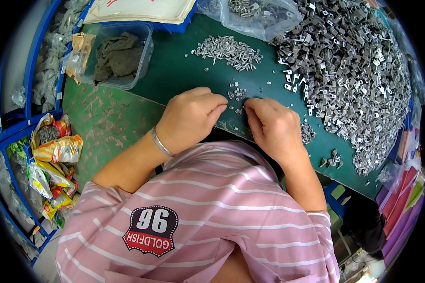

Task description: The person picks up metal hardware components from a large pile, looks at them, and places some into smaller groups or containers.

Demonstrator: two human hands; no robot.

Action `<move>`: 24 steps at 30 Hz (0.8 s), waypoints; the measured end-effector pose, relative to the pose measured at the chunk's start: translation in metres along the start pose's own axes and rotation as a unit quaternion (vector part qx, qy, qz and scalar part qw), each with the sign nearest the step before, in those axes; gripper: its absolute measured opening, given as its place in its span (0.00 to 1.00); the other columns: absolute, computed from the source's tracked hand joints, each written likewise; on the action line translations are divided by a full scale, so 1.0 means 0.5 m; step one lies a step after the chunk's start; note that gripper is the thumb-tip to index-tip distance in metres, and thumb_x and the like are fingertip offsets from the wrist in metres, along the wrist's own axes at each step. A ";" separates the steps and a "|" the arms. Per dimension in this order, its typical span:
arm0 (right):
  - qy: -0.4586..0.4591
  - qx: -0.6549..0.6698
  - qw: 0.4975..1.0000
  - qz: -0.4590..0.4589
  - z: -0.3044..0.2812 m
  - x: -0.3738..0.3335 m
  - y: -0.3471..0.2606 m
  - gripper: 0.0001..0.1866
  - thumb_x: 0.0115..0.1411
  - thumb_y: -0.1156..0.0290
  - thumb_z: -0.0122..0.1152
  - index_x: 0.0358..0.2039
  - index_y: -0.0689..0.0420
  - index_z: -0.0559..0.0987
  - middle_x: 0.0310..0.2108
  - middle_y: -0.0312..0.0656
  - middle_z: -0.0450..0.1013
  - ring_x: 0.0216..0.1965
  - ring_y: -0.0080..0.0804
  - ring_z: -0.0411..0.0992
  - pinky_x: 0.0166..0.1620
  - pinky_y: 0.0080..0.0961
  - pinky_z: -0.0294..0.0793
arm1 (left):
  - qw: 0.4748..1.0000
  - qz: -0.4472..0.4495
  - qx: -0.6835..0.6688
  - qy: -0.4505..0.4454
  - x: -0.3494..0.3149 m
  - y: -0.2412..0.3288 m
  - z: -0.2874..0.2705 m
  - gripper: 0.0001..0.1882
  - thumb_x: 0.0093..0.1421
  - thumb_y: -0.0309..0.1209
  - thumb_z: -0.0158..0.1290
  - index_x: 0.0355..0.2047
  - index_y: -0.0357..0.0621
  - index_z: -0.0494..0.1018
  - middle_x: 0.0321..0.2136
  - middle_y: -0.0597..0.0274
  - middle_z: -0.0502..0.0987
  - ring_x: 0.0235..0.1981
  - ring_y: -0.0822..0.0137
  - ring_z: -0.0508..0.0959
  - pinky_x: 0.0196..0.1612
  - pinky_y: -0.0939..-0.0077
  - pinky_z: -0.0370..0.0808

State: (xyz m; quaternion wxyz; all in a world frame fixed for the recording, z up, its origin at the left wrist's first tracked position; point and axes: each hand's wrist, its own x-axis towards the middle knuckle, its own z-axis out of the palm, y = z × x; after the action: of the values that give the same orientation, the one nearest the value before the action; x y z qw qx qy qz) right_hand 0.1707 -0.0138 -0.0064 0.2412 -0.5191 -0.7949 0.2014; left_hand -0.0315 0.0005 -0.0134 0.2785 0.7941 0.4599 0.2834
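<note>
My left hand (190,117) is closed in a pinch near the green table's front edge, thumb and index finger close together. Whatever sits between those fingertips is too small to make out. Facing it, my right hand (275,126) is also pinched, its fingertips bent down towards the tabletop, and their contents are hidden. Between the two hands lies a small scatter of tiny silvery metal pieces (237,93). Farther back is a loose pile of small, elongated silvery metal parts (227,52).
A big heap of small metal brackets with holes (349,70) covers the table's right side. Dark metal pieces (332,159) lie near the front edge. At the back left stands a clear plastic tub (146,56) holding a dark cloth; a plastic bag of parts (259,21) lies behind.
</note>
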 end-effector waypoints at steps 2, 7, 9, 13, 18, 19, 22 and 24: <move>0.007 -0.001 1.000 0.001 0.002 0.002 0.002 0.03 0.52 0.75 0.60 0.30 0.55 0.78 0.22 0.42 0.72 0.23 0.43 0.73 0.26 0.37 0.73 | 1.000 -0.010 -0.013 -0.002 0.003 -0.001 -0.008 0.04 0.52 0.22 0.58 0.29 0.38 0.77 0.20 0.55 0.73 0.21 0.58 0.73 0.26 0.68 0.70; 0.026 0.025 0.999 0.028 -0.008 0.000 0.012 0.04 0.53 0.75 0.59 0.30 0.56 0.78 0.24 0.43 0.73 0.25 0.44 0.74 0.28 0.37 0.73 | 1.000 0.006 -0.028 -0.005 0.004 -0.003 -0.007 0.05 0.51 0.21 0.58 0.30 0.39 0.77 0.20 0.56 0.72 0.22 0.58 0.73 0.26 0.69 0.70; 0.025 0.028 0.998 0.048 -0.019 -0.005 0.015 0.04 0.53 0.76 0.59 0.31 0.56 0.78 0.24 0.43 0.74 0.26 0.44 0.74 0.29 0.37 0.73 | 1.000 0.011 -0.025 -0.015 0.006 0.000 -0.005 0.06 0.51 0.21 0.58 0.31 0.39 0.77 0.20 0.56 0.72 0.22 0.58 0.73 0.26 0.69 0.70; 0.022 0.036 0.998 0.053 -0.024 -0.013 0.016 0.06 0.51 0.76 0.60 0.32 0.55 0.79 0.24 0.42 0.73 0.25 0.44 0.73 0.28 0.37 0.73 | 0.999 0.014 -0.022 -0.019 0.006 0.002 -0.001 0.06 0.51 0.21 0.58 0.31 0.40 0.77 0.21 0.56 0.72 0.22 0.58 0.74 0.27 0.68 0.71; -0.013 0.013 1.000 0.002 -0.015 -0.003 0.001 0.09 0.50 0.79 0.64 0.34 0.56 0.80 0.21 0.42 0.70 0.22 0.42 0.70 0.25 0.31 0.70 | 0.999 0.032 -0.003 -0.038 0.011 0.003 0.001 0.05 0.51 0.23 0.59 0.30 0.40 0.77 0.21 0.57 0.72 0.23 0.57 0.74 0.26 0.67 0.71; -0.011 0.011 1.000 -0.002 -0.013 -0.003 0.001 0.09 0.51 0.78 0.64 0.34 0.56 0.80 0.21 0.42 0.71 0.22 0.42 0.71 0.25 0.32 0.70 | 0.999 0.028 0.000 -0.037 0.012 0.004 0.001 0.05 0.51 0.23 0.59 0.30 0.41 0.77 0.21 0.57 0.71 0.23 0.57 0.74 0.26 0.67 0.71; -0.009 0.008 1.000 -0.013 -0.008 -0.001 0.004 0.08 0.51 0.78 0.64 0.33 0.57 0.80 0.21 0.42 0.71 0.22 0.42 0.71 0.25 0.32 0.70 | 0.999 0.018 0.010 -0.034 0.012 0.008 0.002 0.04 0.51 0.24 0.59 0.29 0.41 0.77 0.21 0.57 0.72 0.23 0.57 0.74 0.26 0.67 0.71; -0.006 0.011 1.000 -0.007 -0.010 -0.003 0.006 0.07 0.51 0.79 0.64 0.33 0.58 0.80 0.21 0.43 0.71 0.22 0.41 0.71 0.25 0.32 0.69 | 0.999 0.019 0.013 -0.035 0.012 0.008 0.003 0.05 0.51 0.24 0.59 0.30 0.41 0.77 0.21 0.56 0.72 0.23 0.57 0.74 0.27 0.67 0.71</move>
State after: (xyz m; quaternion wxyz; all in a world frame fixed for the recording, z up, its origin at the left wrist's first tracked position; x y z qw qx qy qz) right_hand 0.1764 -0.0138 -0.0041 0.2440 -0.5098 -0.7974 0.2115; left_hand -0.0258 0.0039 -0.0104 0.2790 0.8157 0.4383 0.2544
